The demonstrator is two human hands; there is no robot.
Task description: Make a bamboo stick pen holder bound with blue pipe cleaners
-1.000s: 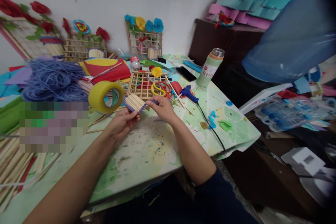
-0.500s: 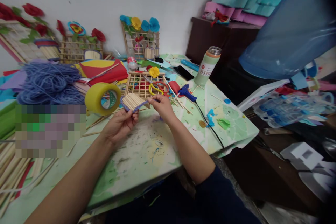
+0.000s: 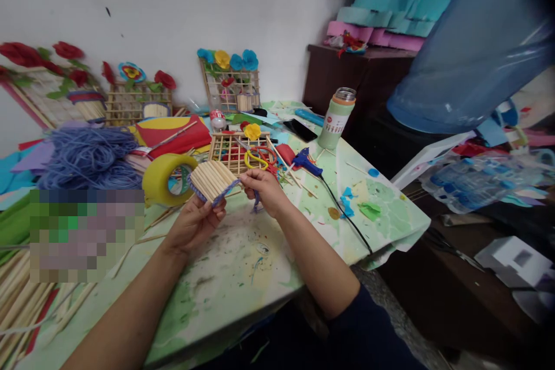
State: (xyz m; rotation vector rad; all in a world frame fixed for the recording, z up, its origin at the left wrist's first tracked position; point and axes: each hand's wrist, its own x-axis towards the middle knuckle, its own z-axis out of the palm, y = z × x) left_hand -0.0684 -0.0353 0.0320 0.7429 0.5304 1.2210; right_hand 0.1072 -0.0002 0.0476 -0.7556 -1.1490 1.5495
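My left hand (image 3: 195, 221) grips a small panel of wooden sticks (image 3: 212, 179) edged with purple yarn, held above the paint-stained table (image 3: 243, 254). My right hand (image 3: 262, 189) pinches the purple yarn (image 3: 256, 203) at the panel's right edge, and a loose end hangs below the fingers. A roll of yellow tape (image 3: 169, 178) stands just behind the left hand. A wooden grid frame (image 3: 229, 147) with a yellow flower and yellow-handled scissors (image 3: 255, 159) lies behind the right hand.
A blue glue gun (image 3: 306, 162) with a black cord lies right of the hands. A green bottle (image 3: 336, 118) and a black phone (image 3: 300, 129) sit further back. A heap of purple yarn (image 3: 87, 156) lies at left, with wooden sticks (image 3: 21, 300) at the near left.
Both hands lifted the stick panel slightly and tilted its face toward me. The right hand moved in closer to the panel's edge with the yarn. The camera view dipped a little.
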